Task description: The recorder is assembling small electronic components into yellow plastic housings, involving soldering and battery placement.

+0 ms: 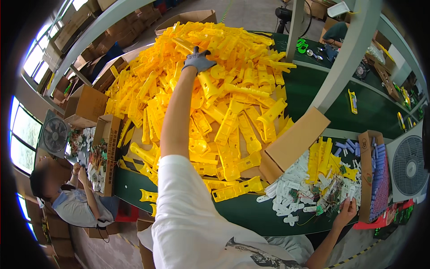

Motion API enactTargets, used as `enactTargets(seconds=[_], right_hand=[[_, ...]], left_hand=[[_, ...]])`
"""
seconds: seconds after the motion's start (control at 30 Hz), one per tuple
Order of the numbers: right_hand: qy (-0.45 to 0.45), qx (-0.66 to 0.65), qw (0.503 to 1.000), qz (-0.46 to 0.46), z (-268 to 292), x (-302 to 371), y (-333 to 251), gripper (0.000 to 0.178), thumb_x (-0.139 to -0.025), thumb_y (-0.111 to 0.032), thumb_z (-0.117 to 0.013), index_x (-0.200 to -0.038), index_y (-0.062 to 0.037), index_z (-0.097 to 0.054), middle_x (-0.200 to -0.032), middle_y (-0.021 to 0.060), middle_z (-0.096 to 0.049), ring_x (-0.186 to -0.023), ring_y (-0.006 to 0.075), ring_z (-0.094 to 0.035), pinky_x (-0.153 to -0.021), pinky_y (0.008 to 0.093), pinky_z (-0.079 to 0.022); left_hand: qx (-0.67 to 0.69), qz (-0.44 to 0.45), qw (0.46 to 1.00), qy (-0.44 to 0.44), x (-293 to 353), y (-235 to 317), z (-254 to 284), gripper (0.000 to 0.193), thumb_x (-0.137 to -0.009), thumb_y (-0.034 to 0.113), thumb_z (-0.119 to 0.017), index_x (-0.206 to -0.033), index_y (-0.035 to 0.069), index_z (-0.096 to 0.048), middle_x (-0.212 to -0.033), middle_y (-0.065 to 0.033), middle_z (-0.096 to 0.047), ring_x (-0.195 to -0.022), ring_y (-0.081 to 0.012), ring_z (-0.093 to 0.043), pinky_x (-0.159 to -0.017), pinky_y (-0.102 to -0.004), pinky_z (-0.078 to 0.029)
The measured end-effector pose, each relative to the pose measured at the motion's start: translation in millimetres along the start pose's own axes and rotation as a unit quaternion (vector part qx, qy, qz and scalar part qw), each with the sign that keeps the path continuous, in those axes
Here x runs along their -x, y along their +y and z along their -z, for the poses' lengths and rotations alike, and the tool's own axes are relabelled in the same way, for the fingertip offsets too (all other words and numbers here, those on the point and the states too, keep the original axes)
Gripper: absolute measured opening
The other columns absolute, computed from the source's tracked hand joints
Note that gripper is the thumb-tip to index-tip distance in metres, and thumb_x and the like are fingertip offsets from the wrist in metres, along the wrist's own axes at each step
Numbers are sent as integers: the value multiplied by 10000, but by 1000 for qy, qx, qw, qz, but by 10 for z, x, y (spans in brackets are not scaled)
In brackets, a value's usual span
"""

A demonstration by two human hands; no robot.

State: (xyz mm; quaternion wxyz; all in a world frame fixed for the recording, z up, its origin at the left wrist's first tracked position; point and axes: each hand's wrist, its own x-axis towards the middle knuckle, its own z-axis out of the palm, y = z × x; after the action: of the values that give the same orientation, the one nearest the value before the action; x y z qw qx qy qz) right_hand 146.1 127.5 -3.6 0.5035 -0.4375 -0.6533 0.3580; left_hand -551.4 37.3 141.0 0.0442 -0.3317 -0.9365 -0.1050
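Note:
My left hand (pixel 198 61), in a grey glove, reaches far forward onto a large heap of yellow plastic housings (pixel 233 121). Its fingers are spread over the pieces. One long yellow housing (pixel 182 44) lies against the fingertips, and another yellow housing (pixel 207 87) sticks out below the wrist. What is under the palm is hidden. At the lower right, my bare right hand (pixel 345 213) pinches a small white plastic piece (pixel 351 192). It is held above a pile of white plastic parts (pixel 286 197) mixed with thin wires and small green boards.
A cardboard flap (pixel 293 145) stands between the two piles. Right of it are a box of purple cylinders (pixel 379 179) and a fan (pixel 408 168). A co-worker (pixel 80 197) handles parts at the left beside an open carton (pixel 107 152). A grey post (pixel 347 58) rises at the right.

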Motion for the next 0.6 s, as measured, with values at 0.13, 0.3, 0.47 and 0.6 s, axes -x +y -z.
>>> enactTargets(seconds=[0.13, 0.3, 0.47, 0.6], right_hand=[[27, -42, 997, -53, -16, -45, 119, 218, -974, -224, -543, -930, -21, -610, -625, -49, -420, -545, 24, -362, -483, 202, -255], [-60, -31, 996, -59, 14, -117, 119, 230, -985, -233, -526, -965, -20, -612, -623, -46, -402, -564, 24, -344, -511, 201, -258], [-23, -134, 986, -96, 25, -251, 217, 246, -988, -229, -526, -808, -61, -517, -658, -39, -391, -588, 41, -342, -524, 205, -260], [-5, -168, 979, -114, -35, -283, 46, 236, -986, -214, -530, -978, 16, -578, -682, -29, -382, -619, 53, -344, -547, 216, -271]], left_hand=[[13, -77, 996, -45, 384, 83, -56, 597, -745, 471, -614, -1290, 234, -562, -1452, -144, -388, -1254, -367, -470, -1035, -392, -405], [28, -100, 990, -96, 977, 237, -10, 588, -769, 456, -581, -1273, 156, -551, -1255, -154, -589, -1169, -319, -536, -1005, -365, -416], [87, -180, 958, -204, 1531, 491, 353, 377, -832, 376, -617, -1067, 87, -678, -1020, -120, -682, -953, -271, -641, -866, -348, -486], [133, -309, 927, 166, 2386, 306, 695, 247, -861, 223, -626, -1044, 68, -681, -1007, -120, -688, -902, -260, -659, -827, -331, -500]])
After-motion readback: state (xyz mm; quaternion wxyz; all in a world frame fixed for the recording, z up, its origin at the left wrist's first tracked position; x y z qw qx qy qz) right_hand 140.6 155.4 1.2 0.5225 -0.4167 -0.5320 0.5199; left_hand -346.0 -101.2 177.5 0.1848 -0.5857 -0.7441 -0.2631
